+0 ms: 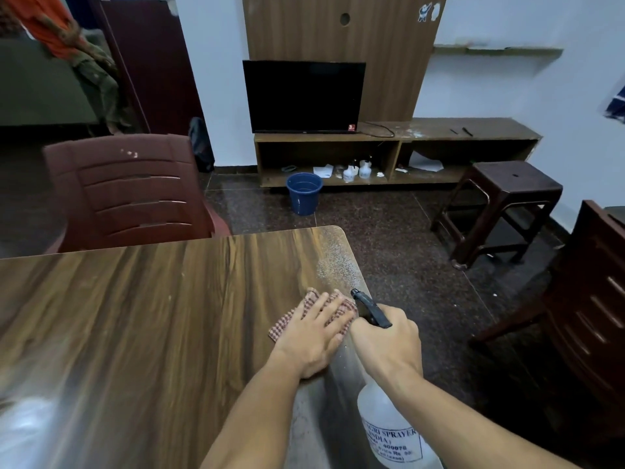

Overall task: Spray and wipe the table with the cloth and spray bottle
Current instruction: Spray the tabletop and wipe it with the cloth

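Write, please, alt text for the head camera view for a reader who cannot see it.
A person's left hand presses a red-and-white checked cloth flat on a brown wood-grain table, while the right hand grips a translucent plastic spray bottle with a black nozzle, aimed at a patch of fine droplets near the table's far right corner.

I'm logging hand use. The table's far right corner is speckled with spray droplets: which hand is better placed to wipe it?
Left. The left hand lies flat on the cloth, just short of the droplets; the right hand grips the spray bottle.
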